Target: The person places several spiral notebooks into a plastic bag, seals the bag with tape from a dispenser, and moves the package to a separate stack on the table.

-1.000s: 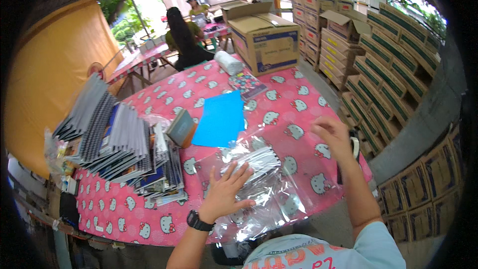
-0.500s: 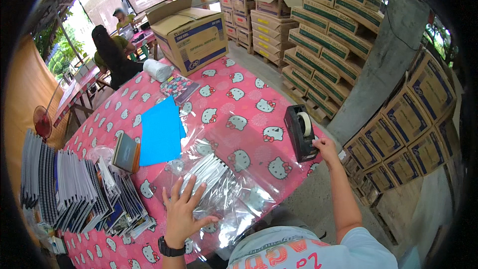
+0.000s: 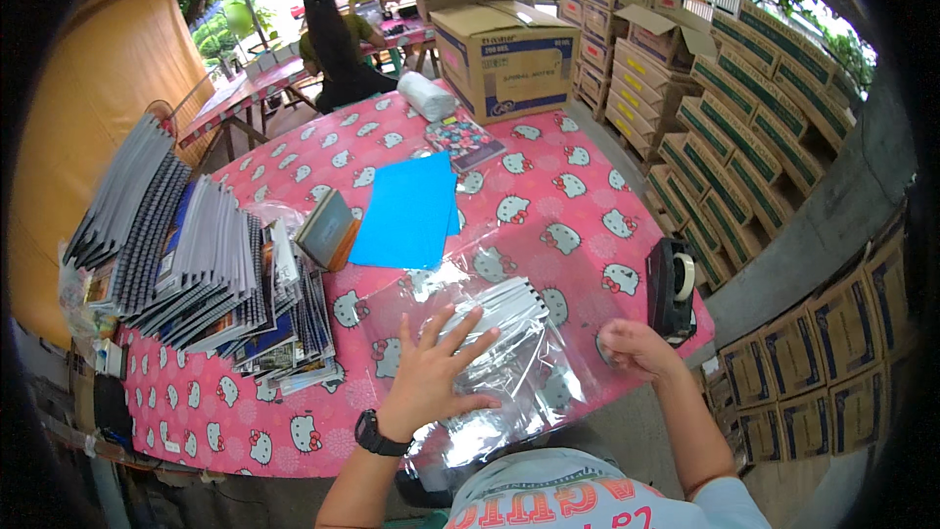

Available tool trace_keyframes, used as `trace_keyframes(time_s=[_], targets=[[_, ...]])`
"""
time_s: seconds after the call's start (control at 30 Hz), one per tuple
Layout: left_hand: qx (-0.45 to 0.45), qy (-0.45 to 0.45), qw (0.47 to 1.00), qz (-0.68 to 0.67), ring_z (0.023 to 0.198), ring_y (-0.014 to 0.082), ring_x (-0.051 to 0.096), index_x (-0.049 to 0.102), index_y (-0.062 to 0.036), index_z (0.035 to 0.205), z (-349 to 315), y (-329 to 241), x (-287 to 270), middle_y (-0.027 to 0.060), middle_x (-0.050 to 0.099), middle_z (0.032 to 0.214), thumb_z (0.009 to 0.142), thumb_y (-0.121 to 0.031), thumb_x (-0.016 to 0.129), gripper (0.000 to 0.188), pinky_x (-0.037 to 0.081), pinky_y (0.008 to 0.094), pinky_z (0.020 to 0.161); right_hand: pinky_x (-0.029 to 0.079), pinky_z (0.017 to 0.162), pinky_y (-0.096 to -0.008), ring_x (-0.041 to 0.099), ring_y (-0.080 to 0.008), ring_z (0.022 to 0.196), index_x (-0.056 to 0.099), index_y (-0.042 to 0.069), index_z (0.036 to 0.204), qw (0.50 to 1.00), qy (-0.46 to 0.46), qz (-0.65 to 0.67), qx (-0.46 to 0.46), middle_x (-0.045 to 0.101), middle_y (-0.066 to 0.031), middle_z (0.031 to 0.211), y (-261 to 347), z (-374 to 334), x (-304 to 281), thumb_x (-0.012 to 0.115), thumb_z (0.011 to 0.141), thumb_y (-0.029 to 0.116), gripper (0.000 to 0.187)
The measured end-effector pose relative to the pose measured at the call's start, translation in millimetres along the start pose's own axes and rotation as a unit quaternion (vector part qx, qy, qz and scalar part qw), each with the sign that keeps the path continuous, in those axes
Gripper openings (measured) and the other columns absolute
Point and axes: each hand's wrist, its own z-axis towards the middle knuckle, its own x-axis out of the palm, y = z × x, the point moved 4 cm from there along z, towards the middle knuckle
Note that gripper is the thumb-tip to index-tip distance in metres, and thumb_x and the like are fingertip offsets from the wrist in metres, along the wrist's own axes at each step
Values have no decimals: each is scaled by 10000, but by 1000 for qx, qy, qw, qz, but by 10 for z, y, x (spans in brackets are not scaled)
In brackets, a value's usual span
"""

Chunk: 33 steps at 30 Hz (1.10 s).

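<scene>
My left hand (image 3: 436,372), wearing a black watch, lies with fingers spread on clear plastic film (image 3: 573,358). Under the film, a bundle of white-edged notebooks (image 3: 504,328) shows beside my fingertips. At the table's right side my right hand (image 3: 636,348) is closed in a pinch over the film's edge; whatever it holds is too small to make out. Just beyond it stands a black tape dispenser (image 3: 670,289) with a pale roll of tape (image 3: 683,276), apart from my fingers.
Stacks of spiral notebooks (image 3: 211,264) line the table's left side. Blue sheets (image 3: 403,216), an upright pad (image 3: 328,230), a floral notebook (image 3: 465,144), a white roll (image 3: 425,96) and an open carton (image 3: 514,69) stand farther back. Two people (image 3: 333,44) sit behind. Boxes (image 3: 749,127) fill the right.
My right hand has left the tape dispenser and come left toward the film, still pinched. My left hand stays spread on the film. The view has turned left.
</scene>
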Motion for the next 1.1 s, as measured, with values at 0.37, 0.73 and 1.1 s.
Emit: trace_keyframes(time_s=[0.37,0.73,1.1], targets=[[-2,-21,1000,6,1307,317,265,375,-327,1343,-40,-24,36,52,267,1447,634,-632,632,813,165,698,959,499,653,-376,640,-272,751,661,10,777,482,90,-856,-164,652,-141,772,1198,770,1808,695,647,538,545],[-255,-155,871,-391,672,130,601,668,15,914,167,680,179,68,670,769,744,-245,718,315,453,263,591,463,697,-317,601,-192,773,673,32,863,816,230,-429,-312,648,-88,799,1110,1240,1498,706,721,178,207],[-154,-297,942,-2,980,250,524,610,-134,1085,-422,103,-303,69,579,1076,639,-60,694,461,400,380,831,343,854,-426,523,-223,927,645,111,864,588,129,-546,-583,578,-33,994,925,136,1157,701,651,130,221]])
